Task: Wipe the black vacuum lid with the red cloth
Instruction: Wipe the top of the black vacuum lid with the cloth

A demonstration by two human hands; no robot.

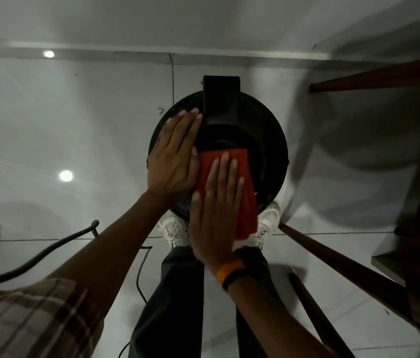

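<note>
The round black vacuum lid (268,140) stands on the floor right below me, with a boxy black handle (221,99) at its far side. My left hand (175,156) lies flat on the lid's left part, fingers together and pointing away from me. The red cloth (245,182) is spread over the lid's near middle. My right hand (216,202) presses flat on the cloth, fingers stretched out, covering its left half. An orange and black band sits on that wrist.
Glossy white floor tiles (74,125) surround the vacuum. A black hose (49,251) and a thin cord (140,270) curve on the floor at the left. Dark wooden furniture legs (345,262) stand close on the right. My white shoes (172,228) sit just under the lid's near rim.
</note>
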